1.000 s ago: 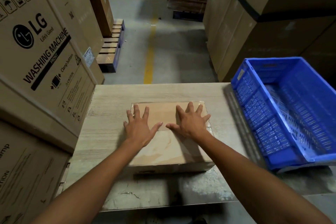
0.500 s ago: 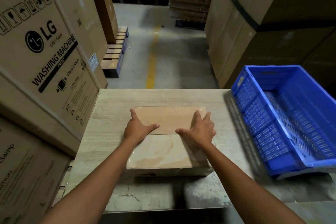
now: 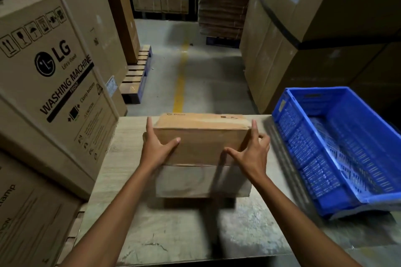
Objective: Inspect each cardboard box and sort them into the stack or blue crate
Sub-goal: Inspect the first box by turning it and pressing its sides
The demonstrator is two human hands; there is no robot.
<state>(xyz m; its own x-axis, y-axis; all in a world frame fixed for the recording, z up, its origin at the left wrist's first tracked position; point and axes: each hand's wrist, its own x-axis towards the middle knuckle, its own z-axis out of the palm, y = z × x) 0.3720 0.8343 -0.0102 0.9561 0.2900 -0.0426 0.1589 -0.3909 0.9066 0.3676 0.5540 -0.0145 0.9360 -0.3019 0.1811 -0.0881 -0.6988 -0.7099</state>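
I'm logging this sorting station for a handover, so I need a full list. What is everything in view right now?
cardboard box: one, brown, middle of the table, tipped up between both hands
blue crate: one, blue, right side of the table
table: one, pale wood grain, under the box
washing machine cartons: several, brown, stacked at left
large cartons: several, brown, stacked at right behind the crate
pallet: one, wood, on the floor at left beyond the table
floor line: one, yellow, along the aisle
left hand: one, grips the box's left side
right hand: one, grips the box's right side
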